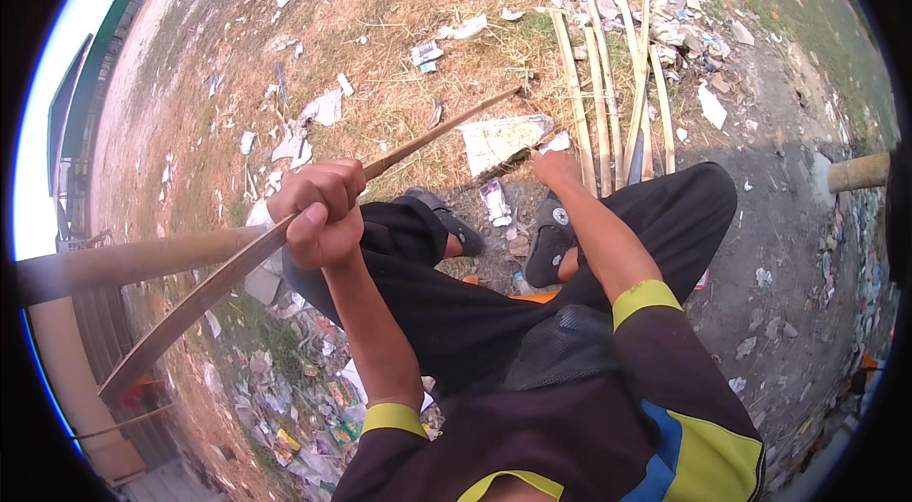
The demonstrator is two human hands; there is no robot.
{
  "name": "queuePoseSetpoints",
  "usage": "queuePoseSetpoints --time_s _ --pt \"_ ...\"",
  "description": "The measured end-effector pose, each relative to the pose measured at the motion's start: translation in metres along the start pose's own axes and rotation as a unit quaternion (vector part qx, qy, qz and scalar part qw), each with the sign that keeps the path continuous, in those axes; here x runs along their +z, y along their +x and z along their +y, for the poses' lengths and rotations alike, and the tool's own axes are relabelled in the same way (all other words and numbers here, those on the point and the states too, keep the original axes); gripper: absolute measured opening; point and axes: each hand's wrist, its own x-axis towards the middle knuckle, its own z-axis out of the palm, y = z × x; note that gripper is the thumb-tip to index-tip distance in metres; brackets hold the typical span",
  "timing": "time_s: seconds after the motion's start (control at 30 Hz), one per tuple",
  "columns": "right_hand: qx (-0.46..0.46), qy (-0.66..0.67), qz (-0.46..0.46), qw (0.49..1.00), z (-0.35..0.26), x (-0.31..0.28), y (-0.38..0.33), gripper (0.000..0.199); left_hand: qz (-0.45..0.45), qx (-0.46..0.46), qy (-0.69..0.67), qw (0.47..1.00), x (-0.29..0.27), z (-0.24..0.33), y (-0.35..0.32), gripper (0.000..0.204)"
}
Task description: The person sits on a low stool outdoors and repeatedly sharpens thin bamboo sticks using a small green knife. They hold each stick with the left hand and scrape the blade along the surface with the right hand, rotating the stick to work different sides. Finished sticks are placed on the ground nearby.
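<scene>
My left hand (318,217) is closed around a long, flat bamboo strip (204,307). The strip slants from the lower left up to a narrow tip in front of me. My right hand (558,170) is low near the ground, by my right shoe (551,241), with its fingers curled in; what they hold, if anything, I cannot make out. A crumpled pale sheet (503,143) lies just past that hand. Several pale bamboo strips (602,89) lie side by side at the far right. A grey, pointed blade-like piece (636,157) shows among them, partly hidden by my knee.
A thick bamboo pole (142,260) reaches in from the left, behind the held strip. Another pole end (855,172) juts in at the right. Dry grass, paper scraps and plastic litter (299,412) cover the ground. A green-edged structure (90,103) stands at the far left.
</scene>
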Motion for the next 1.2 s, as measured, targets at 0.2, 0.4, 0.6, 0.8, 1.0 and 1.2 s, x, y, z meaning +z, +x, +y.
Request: queuePoseSetpoints --time_s 0.2,0.4,0.6,0.8,1.0,1.2 --pt "0.052 0.009 0.012 0.999 0.036 0.006 0.000 0.063 0.089 0.013 0.011 0.996 -0.007 0.002 -0.008 0.024" --pt "-0.194 0.278 0.038 0.940 -0.091 -0.080 -0.069 0.073 0.191 0.008 0.035 0.981 -0.002 0.002 -0.004 0.028" --pt "-0.338 0.364 -0.071 0.865 -0.140 -0.115 -0.173 0.075 0.282 0.007 0.060 0.957 0.002 0.002 -0.007 0.029" --pt "-0.308 0.344 -0.078 0.884 -0.148 -0.126 -0.179 0.075 0.187 -0.006 0.057 0.981 -0.002 0.004 -0.008 0.029" --pt "-0.309 0.343 -0.108 0.881 -0.134 -0.142 -0.183 0.075 0.000 0.022 0.034 0.999 0.004 0.002 -0.004 0.029" --pt "-0.275 0.324 -0.145 0.893 -0.127 -0.147 -0.191 0.072 -0.008 0.015 0.044 0.999 0.009 0.002 -0.002 0.031"
